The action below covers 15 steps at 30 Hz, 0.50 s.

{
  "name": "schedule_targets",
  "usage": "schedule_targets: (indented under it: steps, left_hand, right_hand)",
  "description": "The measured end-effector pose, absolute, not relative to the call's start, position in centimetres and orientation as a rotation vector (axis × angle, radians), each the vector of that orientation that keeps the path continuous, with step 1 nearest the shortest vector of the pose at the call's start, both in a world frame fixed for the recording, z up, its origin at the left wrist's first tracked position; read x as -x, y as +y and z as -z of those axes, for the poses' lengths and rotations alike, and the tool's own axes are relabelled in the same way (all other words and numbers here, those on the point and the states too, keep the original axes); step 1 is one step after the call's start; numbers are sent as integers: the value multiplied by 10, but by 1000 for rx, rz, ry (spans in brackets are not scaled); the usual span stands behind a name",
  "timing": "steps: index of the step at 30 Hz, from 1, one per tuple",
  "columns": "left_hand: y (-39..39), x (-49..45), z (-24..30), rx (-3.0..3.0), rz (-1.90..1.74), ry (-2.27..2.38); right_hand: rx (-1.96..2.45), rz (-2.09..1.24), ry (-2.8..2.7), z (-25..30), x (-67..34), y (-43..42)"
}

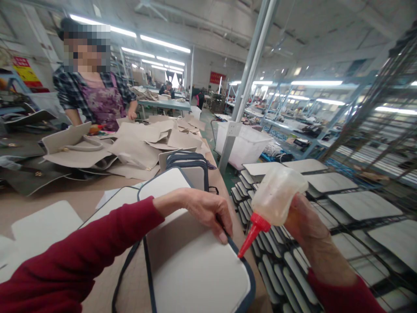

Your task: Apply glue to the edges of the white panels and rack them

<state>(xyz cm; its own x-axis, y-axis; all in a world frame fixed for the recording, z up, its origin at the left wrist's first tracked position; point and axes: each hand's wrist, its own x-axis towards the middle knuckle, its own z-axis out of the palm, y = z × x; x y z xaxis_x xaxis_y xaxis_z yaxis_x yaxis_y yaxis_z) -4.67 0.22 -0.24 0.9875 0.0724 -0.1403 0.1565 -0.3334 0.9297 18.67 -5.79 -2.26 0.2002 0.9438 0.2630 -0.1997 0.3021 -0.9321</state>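
Note:
My right hand (304,221) grips a translucent squeeze bottle (276,193) with a red nozzle (251,237), tipped down so the tip touches the far right edge of a white panel (198,269) with dark blue trim. My left hand (208,213), in a dark red sleeve, rests on that panel's upper edge with fingers curled, pinching the blue trim just left of the nozzle. More white panels (163,182) with blue trim lie behind it on the brown table (81,198).
A person in a plaid shirt (93,93) stands at the table's far left behind a pile of beige bag pieces (143,141). Wire racks (325,204) of white panels stand to the right, below the table edge. A white bin (243,145) and metal post (247,82) stand beyond.

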Motion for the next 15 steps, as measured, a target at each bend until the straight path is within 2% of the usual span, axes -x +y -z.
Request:
schedule_targets:
  steps: [15]
  left_hand:
    - [2,44,2,-1964,133,115]
  right_hand:
    - [894,-1109,-1103,26,-186,-52]
